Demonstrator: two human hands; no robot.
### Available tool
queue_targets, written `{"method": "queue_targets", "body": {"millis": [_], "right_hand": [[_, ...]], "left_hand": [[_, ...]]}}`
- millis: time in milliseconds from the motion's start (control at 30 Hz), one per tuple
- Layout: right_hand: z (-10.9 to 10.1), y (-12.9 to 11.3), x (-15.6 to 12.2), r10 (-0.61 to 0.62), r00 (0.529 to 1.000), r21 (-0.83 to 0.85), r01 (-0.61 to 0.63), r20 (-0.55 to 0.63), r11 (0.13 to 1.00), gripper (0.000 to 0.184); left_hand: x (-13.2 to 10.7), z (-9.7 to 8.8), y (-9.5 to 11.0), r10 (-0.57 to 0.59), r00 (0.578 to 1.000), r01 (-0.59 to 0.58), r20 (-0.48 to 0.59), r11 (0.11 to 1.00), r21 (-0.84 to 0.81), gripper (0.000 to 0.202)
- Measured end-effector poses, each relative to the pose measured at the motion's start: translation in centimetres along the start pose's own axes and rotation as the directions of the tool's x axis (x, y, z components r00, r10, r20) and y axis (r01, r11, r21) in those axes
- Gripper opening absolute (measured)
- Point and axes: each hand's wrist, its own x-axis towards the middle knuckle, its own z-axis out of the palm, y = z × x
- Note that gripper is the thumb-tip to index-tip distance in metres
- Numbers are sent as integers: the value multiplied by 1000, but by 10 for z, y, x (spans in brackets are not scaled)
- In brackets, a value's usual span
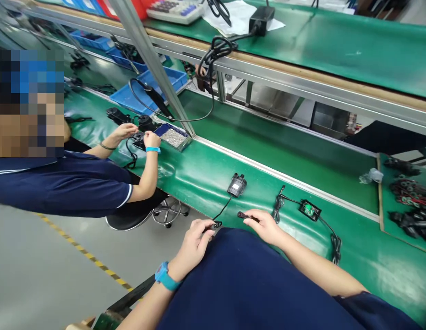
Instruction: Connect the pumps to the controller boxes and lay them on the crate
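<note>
My left hand [194, 243] is closed on a black cable connector [216, 225], low at the bench's front edge. A thin black cable runs from that spot up to a small black pump-like unit [237, 185] with a pale label, lying on the green mat. Just to the right, my right hand [266, 225] pinches a black plug [242, 215] that points left; the two ends are apart. Beyond my right hand lies an open black case with a green circuit board [309, 210]. Bundled black cables [278, 206] come off both sides of it.
At left a co-worker's hands [151, 139] handle a black part beside a tray of small metal pieces [173, 137]. A slanted metal post [154, 59] and an upper shelf [302, 50] with a black power adapter [261, 20] stand behind. Black parts [412, 224] lie piled at right.
</note>
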Motion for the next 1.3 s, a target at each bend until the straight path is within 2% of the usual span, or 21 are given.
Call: {"method": "queue_targets", "body": {"millis": [100,200,367,467,600,700,900,1067,1133,1233,1300], "right_hand": [[-1,-16,-3,-91,996,18,91,-26,996,28],[-1,-18,-6,-141,990,-12,140,-26,990,26],[-1,-18,-9,-192,981,-138,193,20,971,30],[1,-22,-11,-174,982,-219,185,66,958,33],[2,-27,-11,-103,990,-241,124,99,963,31],[2,-26,-11,-137,982,-248,166,128,955,26],[6,-14,-15,-179,975,-411,218,132,885,29],[3,-7,-16,-318,931,-524,363,177,771,34],[1,-8,-16,-332,929,-491,369,165,789,34],[2,-10,-19,-269,957,-352,291,112,889,30],[4,-9,-22,-233,967,-302,255,107,919,29]], "left_hand": [[17,6,12,116,991,-116,66,993,4,20],[30,9,22,169,979,-170,115,985,-2,21],[35,11,28,179,970,-179,167,984,-14,23],[34,11,27,184,966,-185,182,983,-8,23],[34,12,25,171,957,-185,233,982,38,27],[33,14,24,156,943,-190,292,978,91,28],[35,17,21,204,930,-269,307,945,188,25],[42,15,25,171,890,-227,423,970,85,22],[43,15,27,169,882,-231,439,969,90,22],[41,20,30,195,894,-257,404,960,106,23],[39,23,31,216,894,-272,392,958,92,23]]}}
